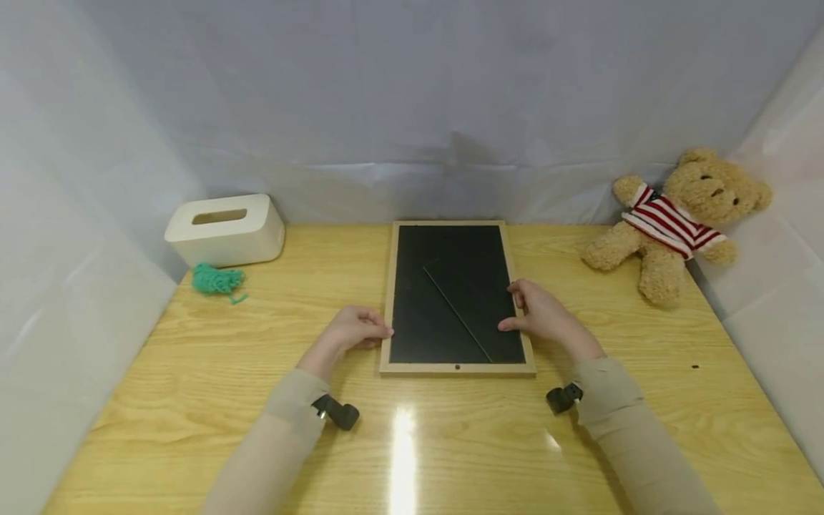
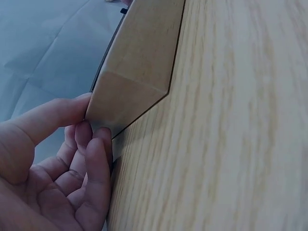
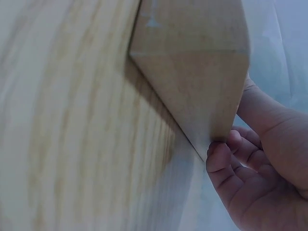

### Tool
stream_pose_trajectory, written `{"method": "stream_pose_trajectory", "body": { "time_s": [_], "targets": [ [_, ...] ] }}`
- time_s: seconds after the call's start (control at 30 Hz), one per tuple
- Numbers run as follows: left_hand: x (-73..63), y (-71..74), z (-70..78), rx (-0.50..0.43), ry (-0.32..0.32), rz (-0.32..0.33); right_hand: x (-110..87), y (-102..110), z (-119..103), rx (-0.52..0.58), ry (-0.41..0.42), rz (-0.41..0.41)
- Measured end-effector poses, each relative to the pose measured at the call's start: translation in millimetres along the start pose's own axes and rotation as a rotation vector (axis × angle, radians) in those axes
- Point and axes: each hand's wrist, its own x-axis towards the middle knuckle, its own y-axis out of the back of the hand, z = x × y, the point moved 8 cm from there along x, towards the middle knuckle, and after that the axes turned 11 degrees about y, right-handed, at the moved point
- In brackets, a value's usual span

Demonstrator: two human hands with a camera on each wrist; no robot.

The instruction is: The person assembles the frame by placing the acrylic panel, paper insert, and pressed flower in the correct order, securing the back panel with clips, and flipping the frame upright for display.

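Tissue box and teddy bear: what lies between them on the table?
In the head view, the framed blackboard lies between the tissue box and teddy bear.

Black board [image 1: 458, 293], tan frame [image 1: 418, 369]

Smooth wd. frame [image 1: 425, 370] w/ matt panel [image 1: 476, 286], glossy wd.-grain tabletop [image 1: 463, 443]

Dark speck [image 1: 695, 367] too small to identify, sleeves [image 1: 273, 443] cropped at head view's bottom, board [image 2: 139, 53] cut off in both wrist views
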Motion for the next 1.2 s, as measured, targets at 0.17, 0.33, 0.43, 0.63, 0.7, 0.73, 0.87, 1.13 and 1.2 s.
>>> {"method": "stream_pose_trajectory", "body": {
  "time_s": [0.17,0.33,0.43,0.63,0.7,0.73,0.87,1.13,1.2],
  "targets": [
    [-0.9,-0.6,0.0,-0.026,0.002,0.0,0.8,-1,1,0.003,-0.007,0.003],
    [-3.1,1.7,-1.8,-0.029,-0.049,0.036,2.4,-3,2,0.035,-0.016,0.009],
    [-7.9,3.4,-7.5,-0.075,-0.088,0.077,2.9,-5,1,0.065,-0.023,0.014],
    [-22.1,-2.7,-17.3,-0.183,-0.162,0.039,-2.7,1,-12,0.007,0.001,0.046],
    [-25.6,-5.2,-19.8,-0.161,-0.182,0.029,-4.9,5,-26,-0.041,0.04,0.088],
    [-26.9,-6.0,-21.3,-0.154,-0.188,0.027,-5.4,6,-36,-0.056,0.069,0.112],
    [-29.9,-7.1,-24.8,-0.146,-0.212,0.052,-3.3,-8,-84,-0.103,0.252,0.112],
    [-31.3,-9.2,-25.9,-0.165,-0.254,0.071,13.5,-75,-146,0.001,0.363,-0.087],
    [-32.2,-10.2,-26.0,-0.172,-0.259,0.065,17.3,-84,-150,0.013,0.346,-0.092]
  ]
}}
